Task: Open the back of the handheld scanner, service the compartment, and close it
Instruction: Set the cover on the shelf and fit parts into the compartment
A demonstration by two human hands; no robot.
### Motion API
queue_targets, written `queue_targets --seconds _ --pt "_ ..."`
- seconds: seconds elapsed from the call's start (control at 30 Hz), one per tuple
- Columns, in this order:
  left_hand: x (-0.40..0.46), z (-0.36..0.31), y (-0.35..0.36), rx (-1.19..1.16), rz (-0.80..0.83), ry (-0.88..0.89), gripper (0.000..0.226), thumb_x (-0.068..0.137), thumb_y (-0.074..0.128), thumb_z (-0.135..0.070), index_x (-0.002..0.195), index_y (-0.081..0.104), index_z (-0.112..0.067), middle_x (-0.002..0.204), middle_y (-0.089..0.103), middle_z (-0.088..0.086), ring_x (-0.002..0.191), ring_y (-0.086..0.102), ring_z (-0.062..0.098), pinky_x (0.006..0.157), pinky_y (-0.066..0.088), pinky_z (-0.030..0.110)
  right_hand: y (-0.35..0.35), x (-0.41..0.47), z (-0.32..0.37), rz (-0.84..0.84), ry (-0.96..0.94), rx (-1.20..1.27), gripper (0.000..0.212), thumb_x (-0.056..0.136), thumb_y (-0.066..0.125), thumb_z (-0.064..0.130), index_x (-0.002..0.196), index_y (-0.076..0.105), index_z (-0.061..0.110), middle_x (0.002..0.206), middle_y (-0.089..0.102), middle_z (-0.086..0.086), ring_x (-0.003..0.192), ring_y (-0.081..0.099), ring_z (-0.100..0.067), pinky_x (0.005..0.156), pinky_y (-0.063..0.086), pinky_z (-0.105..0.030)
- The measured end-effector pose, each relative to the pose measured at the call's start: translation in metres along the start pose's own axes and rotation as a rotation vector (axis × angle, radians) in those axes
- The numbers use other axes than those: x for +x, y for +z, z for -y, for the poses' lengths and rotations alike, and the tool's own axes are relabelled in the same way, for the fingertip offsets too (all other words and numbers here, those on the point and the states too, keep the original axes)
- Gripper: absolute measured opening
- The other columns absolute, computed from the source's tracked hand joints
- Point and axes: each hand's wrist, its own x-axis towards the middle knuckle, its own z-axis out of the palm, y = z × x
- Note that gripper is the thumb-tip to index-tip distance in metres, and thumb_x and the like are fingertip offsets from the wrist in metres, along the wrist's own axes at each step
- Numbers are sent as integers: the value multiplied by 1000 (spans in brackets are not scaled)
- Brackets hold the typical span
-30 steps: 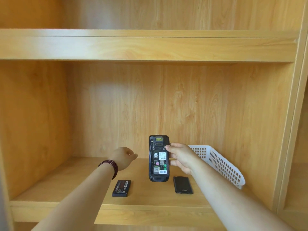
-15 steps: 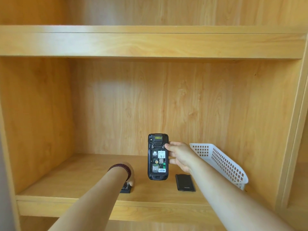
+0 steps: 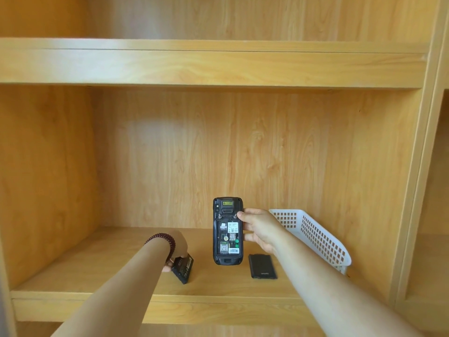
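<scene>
left hand (image 3: 178, 248) fingers mostly hidden behind its own wrist, grip on battery (image 3: 183, 266) partly unseen; label text just beside right hand (image 3: 261, 228) unreadable.

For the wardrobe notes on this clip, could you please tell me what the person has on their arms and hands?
Both forearms are bare, with no sleeves in view and no gloves. The left wrist carries a bracelet of small dark red beads wound round several times. The right hand and its wrist show no ring, watch or band.

light wood-grain shelving unit (image 3: 218, 154), back panel and side walls alike. upper shelf (image 3: 206, 66) overhead, lower shelf (image 3: 97, 271) below. adjoining bay (image 3: 437, 239) at right. soft, even light.
</scene>
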Motion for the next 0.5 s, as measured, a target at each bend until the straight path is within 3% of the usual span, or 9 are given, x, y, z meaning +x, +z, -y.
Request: queue_targets --seconds 0.07,0.23,0.5 --pt "-8 -5 -3 -185 57 37 17 94 56 -17 103 57 -3 87 59 13 63 56 20 52 51 27 -2 -1 0 0 -2 6 21 97 55 9 114 63 0 112 71 -15 106 67 -27 89 55 -47" --pt "-27 -22 -16 -588 100 306 12 94 60 -15 102 62 -7 91 65 12 69 57 21 55 54 32 -9 -2 3 -22 -12 22 19 97 55 9 112 64 1 112 71 -15 106 67 -28 89 55 -46" --pt "-33 -26 -15 -624 85 439 18 90 66 -14 106 65 -6 91 71 10 71 63 21 67 59 37 -21 -2 6 -96 -24 39 14 96 58 10 108 64 5 107 72 -14 102 68 -28 92 54 -50"
